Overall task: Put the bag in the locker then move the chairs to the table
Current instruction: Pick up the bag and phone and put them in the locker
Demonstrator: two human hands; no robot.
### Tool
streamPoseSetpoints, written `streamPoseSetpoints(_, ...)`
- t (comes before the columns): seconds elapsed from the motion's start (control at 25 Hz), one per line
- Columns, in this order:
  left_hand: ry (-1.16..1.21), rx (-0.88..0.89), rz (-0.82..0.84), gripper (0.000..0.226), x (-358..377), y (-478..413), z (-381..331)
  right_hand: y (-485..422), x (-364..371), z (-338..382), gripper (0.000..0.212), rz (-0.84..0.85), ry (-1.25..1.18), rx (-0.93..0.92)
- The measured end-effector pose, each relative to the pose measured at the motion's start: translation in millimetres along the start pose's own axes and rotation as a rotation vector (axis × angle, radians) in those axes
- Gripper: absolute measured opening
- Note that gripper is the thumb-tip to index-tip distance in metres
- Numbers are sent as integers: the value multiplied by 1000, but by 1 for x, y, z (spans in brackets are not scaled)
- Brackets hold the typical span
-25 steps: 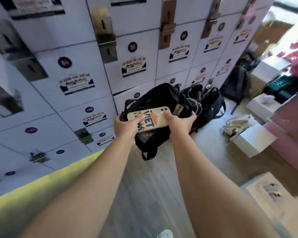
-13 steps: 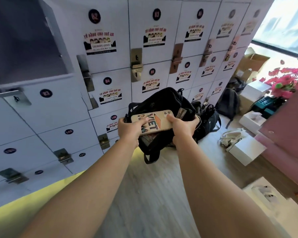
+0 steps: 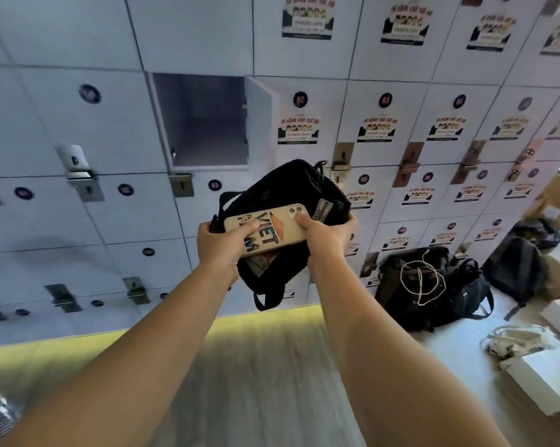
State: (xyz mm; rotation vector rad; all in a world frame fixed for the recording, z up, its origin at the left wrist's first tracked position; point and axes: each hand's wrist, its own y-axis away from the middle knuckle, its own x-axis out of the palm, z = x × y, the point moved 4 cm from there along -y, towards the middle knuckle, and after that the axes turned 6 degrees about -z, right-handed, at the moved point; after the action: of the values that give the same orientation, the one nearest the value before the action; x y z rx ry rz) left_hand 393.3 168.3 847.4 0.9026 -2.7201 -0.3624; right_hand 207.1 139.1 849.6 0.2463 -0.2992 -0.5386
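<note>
I hold a black bag (image 3: pixel 281 191) in front of me with both hands, at mid-frame. My left hand (image 3: pixel 222 245) grips its left side and my right hand (image 3: pixel 325 233) its right side. Both thumbs press a cream phone (image 3: pixel 269 232) with colourful letters flat against the bag's top. An open locker (image 3: pixel 207 124) gapes in the white locker wall, above and left of the bag, its door (image 3: pixel 259 121) swung out to the right. The compartment looks empty. No chairs or table are in view.
Closed white locker doors (image 3: pixel 381 124) with stickers and metal latches fill the wall. Black backpacks (image 3: pixel 433 295) with a white cable lie on the floor at right, beside white boxes (image 3: pixel 549 379). A yellow light strip (image 3: pixel 111 340) runs under the lockers.
My view has swung up and left, so the open locker now sits near centre above the bag. Both hands have lifted the bag and phone higher along the locker wall.
</note>
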Motion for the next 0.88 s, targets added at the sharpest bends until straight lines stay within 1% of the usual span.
streamPoseSetpoints(0.08, 32, 25, -69, 67, -36, -11, -18, 23, 36, -6, 79, 85, 8, -1)
streamPoseSetpoints(0.16, 51, 33, -112, 70, -65, -27, -35, 38, 73, -13, 83, 145, 10, -9)
streamPoseSetpoints(0.28, 51, 44, -135, 70, -91, -57, -60, 48, 126, -18, 87, 183, 26, -28)
streamPoseSetpoints(0.44, 81, 69, -130, 68, -113, -127, -95, 42, 205, -20, 85, 194, 24, -47)
streamPoseSetpoints(0.56, 87, 79, -76, 74, -110, -184, -119, 27, 260, -23, 84, 177, 5, -31)
streamPoseSetpoints(0.68, 104, 88, -39, 92, -95, -239, -138, 2, 307, -19, 90, 99, 13, -49)
streamPoseSetpoints(0.72, 97, 92, -18, 95, -87, -257, -143, -8, 319, -15, 90, 75, 1, -56)
streamPoseSetpoints(0.76, 101, 96, 7, 93, -77, -273, -146, -19, 330, -10, 90, 63, -7, -64)
streamPoseSetpoints(0.88, 103, 76, 61, 77, -49, -309, -154, -65, 360, -6, 87, 38, -1, -116)
